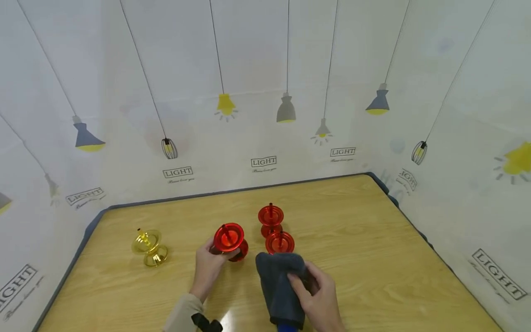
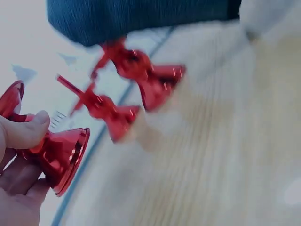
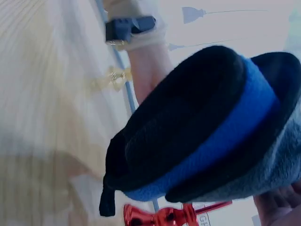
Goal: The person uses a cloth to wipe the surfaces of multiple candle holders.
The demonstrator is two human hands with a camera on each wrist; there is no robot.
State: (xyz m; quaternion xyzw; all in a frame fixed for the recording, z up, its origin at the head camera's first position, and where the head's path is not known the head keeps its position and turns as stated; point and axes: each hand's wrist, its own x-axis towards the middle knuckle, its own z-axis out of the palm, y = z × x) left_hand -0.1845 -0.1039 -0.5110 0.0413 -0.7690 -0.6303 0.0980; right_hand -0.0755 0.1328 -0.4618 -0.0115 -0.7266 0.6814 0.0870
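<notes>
At the near middle of the table [image 1: 373,221], the fingers of the left hand [image 1: 207,267] curl round the stem of a red holder [image 1: 229,237]. It is glossy and metallic, with a shallow dish, a thin spike at the dish's centre, a narrow waist and a flared round foot. Its spike points up, and its long axis runs from upper left to lower right in the head view, foot lowest; whether the foot touches the wood cannot be told.

The right hand [image 1: 319,295] pinches the side of a dark blue-grey cloth mitt [image 1: 275,281], thumb on top. The mitt is soft and fuzzy, with a bright blue band, black trim and a small tab at its mouth. Its long axis runs away from the person, rounded end far, mouth near.

Just beyond the mitt stand a nearer red stand [image 1: 280,242] and a farther red stand [image 1: 271,216], both spike up. Well to the left, a shiny gold stand [image 1: 151,246] is upright, spike up.
</notes>
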